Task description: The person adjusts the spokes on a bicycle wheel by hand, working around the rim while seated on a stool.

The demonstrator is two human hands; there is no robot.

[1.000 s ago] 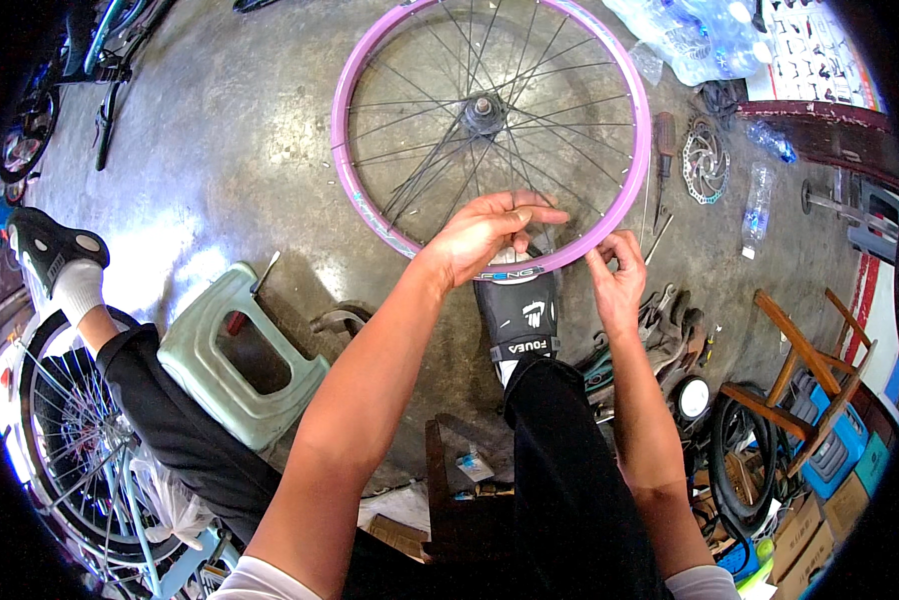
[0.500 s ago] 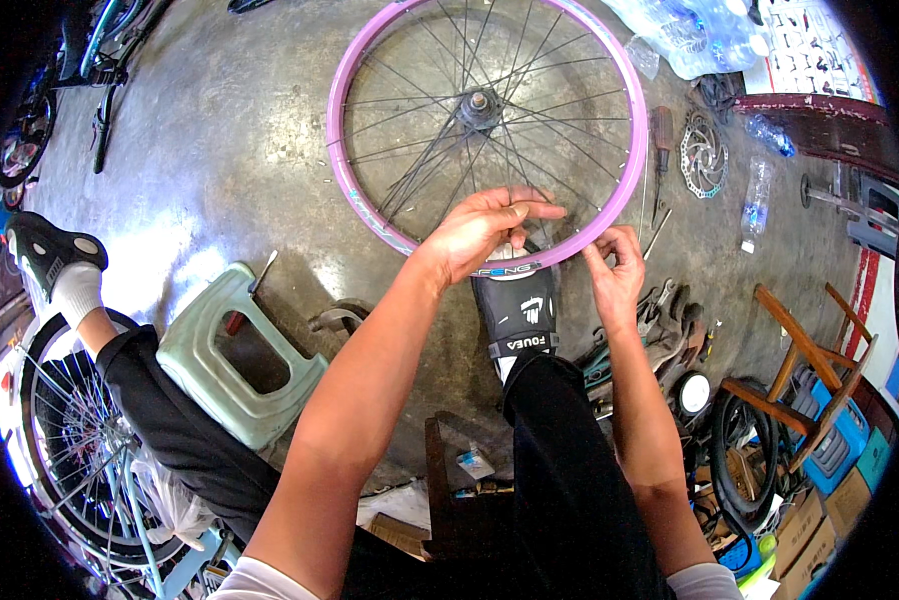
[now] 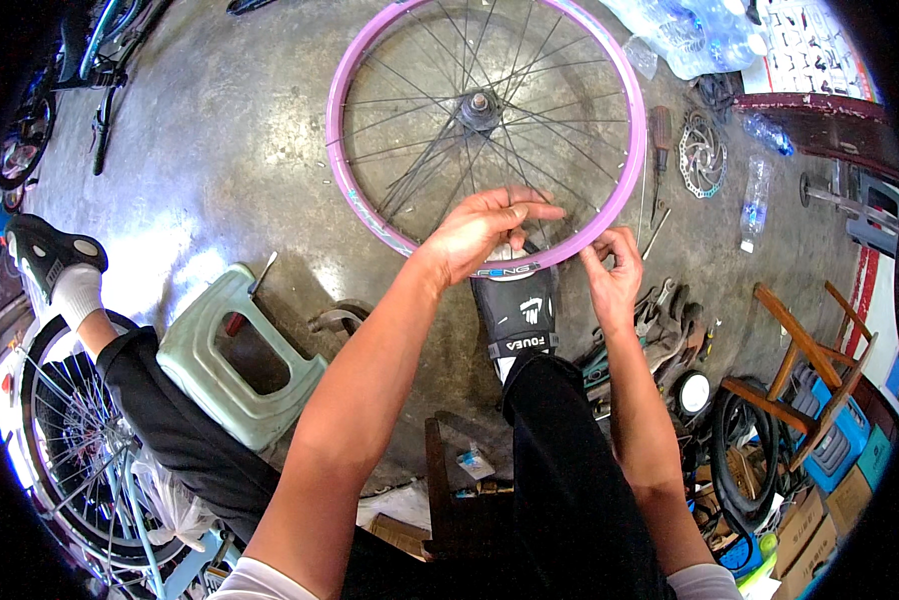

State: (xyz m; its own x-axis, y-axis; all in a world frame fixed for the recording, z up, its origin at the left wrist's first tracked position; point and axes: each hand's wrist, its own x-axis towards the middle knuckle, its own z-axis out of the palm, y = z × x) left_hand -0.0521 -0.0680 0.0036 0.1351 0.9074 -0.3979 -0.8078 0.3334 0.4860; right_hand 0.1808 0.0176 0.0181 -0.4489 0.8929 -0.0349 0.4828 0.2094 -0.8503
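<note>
bicycle wheel (image 3: 480, 112) with a round pinkish-purple rim and thin black spokes is filling the upper middle of the view, its six o'clock edge overlapping a black shoe with white markings (image 3: 515, 305). taking the wheel's face as a clock, with twelve at the top, the bare left hand (image 3: 483, 235) is reaching over the rim at six; it is hanging half open, forefinger pointing toward three and thumb lying close against it, and i cannot tell whether it is gripping a spoke. the bare right hand (image 3: 616, 278) is meeting the rim's outer edge near five, thumb and forefinger bending almost together; whether anything small is sitting between the tips, i cannot tell.

on the grey concrete floor (image 3: 220, 130), a brown-handled screwdriver (image 3: 662, 140) and a silver perforated metal disc (image 3: 690, 160) are lying toward three, a clear plastic bottle (image 3: 756, 205) between three and four, and a heap of metal hand tools (image 3: 675, 325) between four and five. a pale green plastic stool (image 3: 198, 345) is sitting between seven and eight.
</note>
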